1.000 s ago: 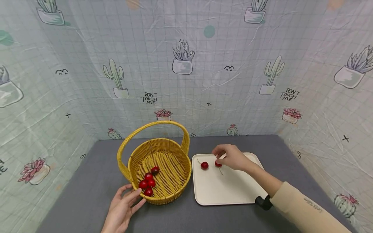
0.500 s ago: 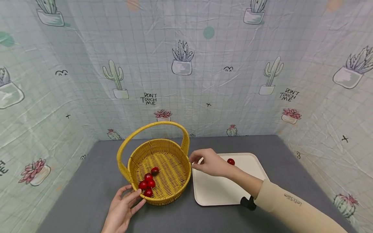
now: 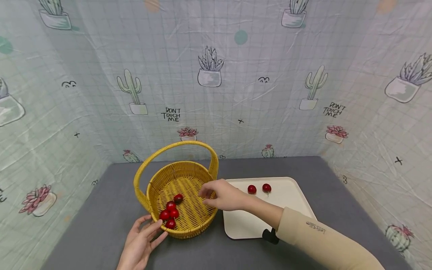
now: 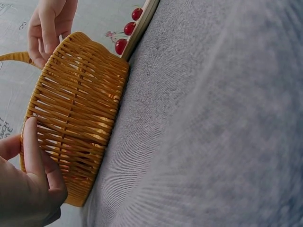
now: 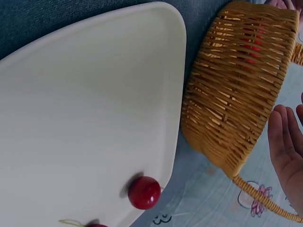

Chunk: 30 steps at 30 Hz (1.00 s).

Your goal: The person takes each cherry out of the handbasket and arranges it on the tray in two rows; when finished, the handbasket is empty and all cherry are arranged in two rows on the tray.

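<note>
A round yellow wicker basket (image 3: 195, 228) with a tall arched handle stands left of the tray. Several red cherries (image 3: 171, 206) lie grouped in its left front part. My left hand (image 3: 138, 242) holds the basket's left front rim, its fingertips spread at the rim and outer wall. Over the right rim hovers my right hand (image 3: 224, 195), thumb and fingers bent and apart. I see no cherry between them, though the inner side of the fingers is partly hidden. Cherries (image 4: 129, 28) also lie in a row on the cream tray (image 3: 241, 228); my right hand mostly hides one in the head view.
The tray is directly right of the basket, on a grey tabletop (image 3: 101, 225). A cloth with cactus prints (image 3: 243, 97) encloses the back and sides. A black wrist mount (image 3: 270, 236) hangs under the right forearm, over the tray's front edge.
My right hand has moved left from over the tray cherries to the basket's right rim, uncovering cherries on the tray. The left hand and the basket have kept their places.
</note>
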Motion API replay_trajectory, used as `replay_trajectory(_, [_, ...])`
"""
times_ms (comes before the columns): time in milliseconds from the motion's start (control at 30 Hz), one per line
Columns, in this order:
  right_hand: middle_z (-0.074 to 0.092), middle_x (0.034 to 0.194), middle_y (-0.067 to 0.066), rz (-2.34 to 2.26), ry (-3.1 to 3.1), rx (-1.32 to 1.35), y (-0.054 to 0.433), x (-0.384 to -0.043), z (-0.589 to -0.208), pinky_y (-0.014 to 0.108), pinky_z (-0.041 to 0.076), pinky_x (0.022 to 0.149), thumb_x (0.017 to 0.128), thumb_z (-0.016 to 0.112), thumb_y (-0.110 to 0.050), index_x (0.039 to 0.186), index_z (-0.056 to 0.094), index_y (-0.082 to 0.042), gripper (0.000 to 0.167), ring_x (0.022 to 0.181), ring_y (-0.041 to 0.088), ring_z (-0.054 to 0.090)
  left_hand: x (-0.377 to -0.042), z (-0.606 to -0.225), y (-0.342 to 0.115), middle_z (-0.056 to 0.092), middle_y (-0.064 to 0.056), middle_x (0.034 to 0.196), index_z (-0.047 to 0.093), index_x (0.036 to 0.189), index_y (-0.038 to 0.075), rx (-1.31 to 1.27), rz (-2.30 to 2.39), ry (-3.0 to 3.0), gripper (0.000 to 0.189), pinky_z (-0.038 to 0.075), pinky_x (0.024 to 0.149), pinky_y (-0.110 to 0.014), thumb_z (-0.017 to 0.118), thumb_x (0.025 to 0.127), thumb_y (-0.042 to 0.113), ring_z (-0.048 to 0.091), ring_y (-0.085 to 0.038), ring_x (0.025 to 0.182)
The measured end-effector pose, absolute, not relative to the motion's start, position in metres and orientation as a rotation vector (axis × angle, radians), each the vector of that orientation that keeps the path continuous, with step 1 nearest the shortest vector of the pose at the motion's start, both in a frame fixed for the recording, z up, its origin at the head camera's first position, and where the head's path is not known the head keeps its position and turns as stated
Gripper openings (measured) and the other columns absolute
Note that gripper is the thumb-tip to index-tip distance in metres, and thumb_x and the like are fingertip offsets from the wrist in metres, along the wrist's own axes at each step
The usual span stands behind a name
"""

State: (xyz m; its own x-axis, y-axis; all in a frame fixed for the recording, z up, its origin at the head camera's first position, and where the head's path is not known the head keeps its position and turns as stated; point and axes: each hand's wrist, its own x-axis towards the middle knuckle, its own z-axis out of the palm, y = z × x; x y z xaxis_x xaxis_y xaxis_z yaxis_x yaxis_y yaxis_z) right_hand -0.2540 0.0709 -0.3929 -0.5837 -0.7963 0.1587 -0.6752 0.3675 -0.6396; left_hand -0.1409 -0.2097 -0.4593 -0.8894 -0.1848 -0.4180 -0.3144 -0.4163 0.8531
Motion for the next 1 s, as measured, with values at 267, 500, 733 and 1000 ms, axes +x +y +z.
replay_trajectory(267, [0.072,0.106,0.005,-0.966,2.411,-1.392,0.058,-0.255,-0.4,0.025,0.062,0.082,0.098,0.07,-0.006,0.114,0.07,-0.007,0.017,0.09,0.003,0.064,-0.142,-0.459,-0.209,0.056,0.0,0.099,0.028,0.128,0.017,-0.711,2.485,1.646,0.045,0.06,0.098,-0.041,0.066,0.103,0.01,0.067,-0.016,0.095])
replay_trajectory(500, [0.072,0.111,0.003,-0.933,2.4,-1.376,0.041,-0.262,-0.408,0.019,0.059,0.084,0.099,0.07,-0.009,0.118,0.07,-0.007,0.019,0.093,0.003,0.065,-0.142,-0.46,-0.209,0.056,-0.001,0.099,0.027,0.128,0.017,-0.713,2.463,1.654,0.045,0.061,0.097,-0.041,0.064,0.104,0.01,0.066,-0.017,0.093])
replay_trajectory(733, [0.07,0.118,0.011,-0.927,2.386,-1.286,0.024,-0.271,-0.412,0.015,0.056,0.085,0.099,0.07,-0.01,0.124,0.068,-0.003,0.026,0.097,0.007,0.066,-0.141,-0.459,-0.209,0.055,0.001,0.098,0.027,0.125,0.018,-0.711,2.469,1.657,0.044,0.061,0.097,-0.04,0.064,0.104,0.01,0.066,-0.015,0.093])
replay_trajectory(1000, [0.066,0.127,0.012,-0.917,2.451,-1.156,0.009,-0.279,-0.424,0.024,0.054,0.098,0.098,0.072,-0.015,0.13,0.064,-0.003,0.035,0.117,0.023,0.063,-0.141,-0.459,-0.209,0.055,0.001,0.096,0.027,0.126,0.019,-0.714,2.471,1.657,0.044,0.061,0.096,-0.04,0.065,0.104,0.011,0.065,-0.015,0.091])
